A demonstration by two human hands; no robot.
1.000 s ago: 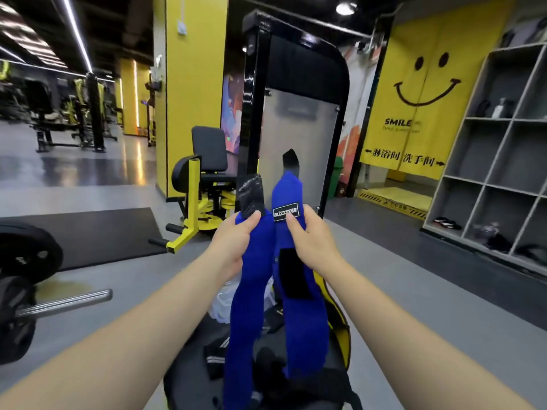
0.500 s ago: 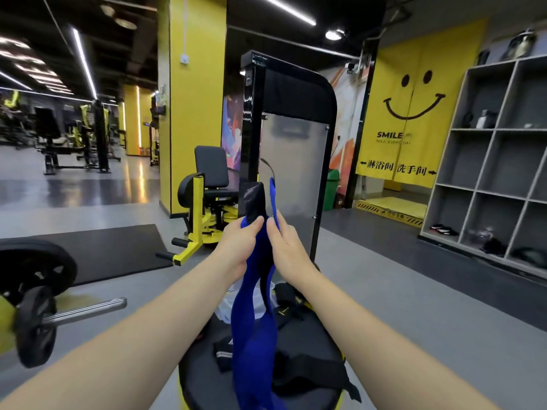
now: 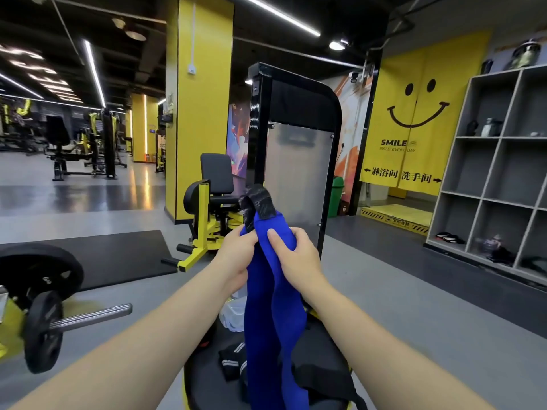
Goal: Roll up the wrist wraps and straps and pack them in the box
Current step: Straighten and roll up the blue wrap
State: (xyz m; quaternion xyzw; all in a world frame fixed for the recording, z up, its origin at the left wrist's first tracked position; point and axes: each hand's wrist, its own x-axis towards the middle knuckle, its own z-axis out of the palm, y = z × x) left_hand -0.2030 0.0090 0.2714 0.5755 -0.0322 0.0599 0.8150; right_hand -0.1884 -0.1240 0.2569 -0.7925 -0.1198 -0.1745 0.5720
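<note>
Wrist wraps (image 3: 273,294), blue, two together, hang lengthwise from both hands at chest height, long axis vertical, black hook-and-loop tabs (image 3: 258,204) pointing up. Left hand (image 3: 235,255) and right hand (image 3: 293,255) both pinch the top end, side by side. Tails trail down onto the black padded seat (image 3: 322,350). No box identifiable.

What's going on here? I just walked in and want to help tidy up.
A person holds two blue wrist wraps up together, left hand and right hand gripping them near their black tab ends. The wraps hang unrolled. Below, a black striped wrap and black straps lie on a black pad. Nothing looks rolled yet.
</note>
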